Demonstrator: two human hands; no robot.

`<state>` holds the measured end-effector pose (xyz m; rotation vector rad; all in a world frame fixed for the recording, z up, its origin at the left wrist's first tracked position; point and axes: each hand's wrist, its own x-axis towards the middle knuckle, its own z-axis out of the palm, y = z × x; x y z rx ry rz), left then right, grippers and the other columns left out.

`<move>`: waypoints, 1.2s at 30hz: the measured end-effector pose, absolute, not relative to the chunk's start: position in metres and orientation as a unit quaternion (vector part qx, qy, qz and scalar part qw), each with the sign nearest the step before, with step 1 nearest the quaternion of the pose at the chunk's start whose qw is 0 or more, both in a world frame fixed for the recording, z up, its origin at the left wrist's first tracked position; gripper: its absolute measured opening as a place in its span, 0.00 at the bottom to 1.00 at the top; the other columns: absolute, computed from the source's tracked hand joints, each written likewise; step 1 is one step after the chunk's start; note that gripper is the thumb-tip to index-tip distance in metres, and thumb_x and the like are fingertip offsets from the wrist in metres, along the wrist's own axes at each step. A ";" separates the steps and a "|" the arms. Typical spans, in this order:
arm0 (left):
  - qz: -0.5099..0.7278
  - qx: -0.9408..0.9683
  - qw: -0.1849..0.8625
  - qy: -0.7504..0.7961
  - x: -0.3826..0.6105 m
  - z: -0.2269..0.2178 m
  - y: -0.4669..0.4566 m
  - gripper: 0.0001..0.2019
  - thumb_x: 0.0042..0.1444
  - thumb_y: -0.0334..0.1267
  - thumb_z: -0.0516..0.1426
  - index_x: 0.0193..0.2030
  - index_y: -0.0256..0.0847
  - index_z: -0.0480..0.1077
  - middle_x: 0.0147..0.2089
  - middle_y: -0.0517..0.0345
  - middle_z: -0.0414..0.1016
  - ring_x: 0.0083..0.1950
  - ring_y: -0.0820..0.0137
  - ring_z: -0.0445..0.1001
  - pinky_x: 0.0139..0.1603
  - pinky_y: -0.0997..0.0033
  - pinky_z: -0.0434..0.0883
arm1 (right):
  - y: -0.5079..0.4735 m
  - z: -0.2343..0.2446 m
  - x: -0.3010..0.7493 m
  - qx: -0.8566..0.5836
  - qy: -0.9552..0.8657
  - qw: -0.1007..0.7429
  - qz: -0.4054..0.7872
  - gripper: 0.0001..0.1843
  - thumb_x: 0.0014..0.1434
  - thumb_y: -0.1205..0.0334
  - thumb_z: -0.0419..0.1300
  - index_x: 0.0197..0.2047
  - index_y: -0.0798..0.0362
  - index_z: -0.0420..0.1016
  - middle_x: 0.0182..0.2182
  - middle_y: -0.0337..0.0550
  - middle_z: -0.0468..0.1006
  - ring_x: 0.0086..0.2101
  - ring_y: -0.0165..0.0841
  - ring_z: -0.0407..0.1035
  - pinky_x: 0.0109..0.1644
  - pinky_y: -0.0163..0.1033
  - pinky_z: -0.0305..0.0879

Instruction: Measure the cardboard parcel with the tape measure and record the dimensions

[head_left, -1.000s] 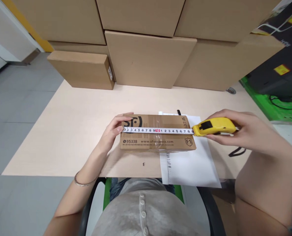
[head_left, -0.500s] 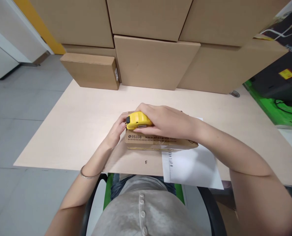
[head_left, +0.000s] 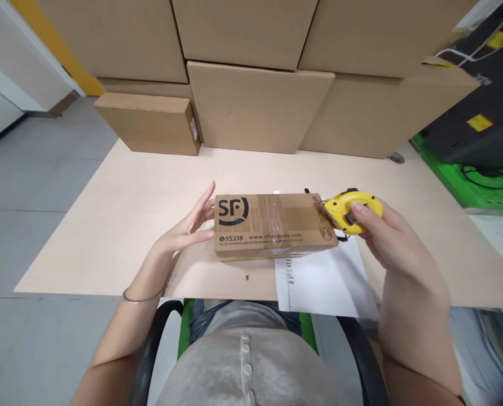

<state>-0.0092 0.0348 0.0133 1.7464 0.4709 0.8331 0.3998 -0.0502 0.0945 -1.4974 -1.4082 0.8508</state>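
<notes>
A small brown cardboard box [head_left: 260, 225] with "SF" lettering and clear packing tape across its middle lies on the table in front of me. My right hand [head_left: 389, 234] grips a yellow tape measure [head_left: 353, 211] at the right end of the box. Its mouth faces the box's upper right edge; I see no blade drawn out across the top. At the left end, my left hand [head_left: 192, 225] is open, thumb and fingers spread, with the fingertips close against the box's side. The box partly covers a white sheet of paper [head_left: 319, 287].
Large cardboard boxes [head_left: 260, 107] stand stacked along the back of the table [head_left: 78, 237]. A flatter carton [head_left: 150, 124] sits at the back left. At the right are a dark printed box [head_left: 467, 129] and a green surface [head_left: 450, 186] with black cable.
My right hand has carried the tape measure from the box's left end to its right end, uncovering the top. My left hand has spread its fingers and no longer touches the tape measure.
</notes>
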 end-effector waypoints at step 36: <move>0.499 0.542 0.614 0.283 0.104 0.023 0.050 0.37 0.67 0.74 0.43 0.55 0.47 0.76 0.64 0.52 0.82 0.70 0.51 0.75 0.74 0.45 0.67 | 0.044 0.134 0.299 -0.416 -0.803 0.332 0.267 0.20 0.57 0.51 0.75 0.50 0.48 0.82 0.46 0.45 0.87 0.44 0.43 0.79 0.52 0.50 0.73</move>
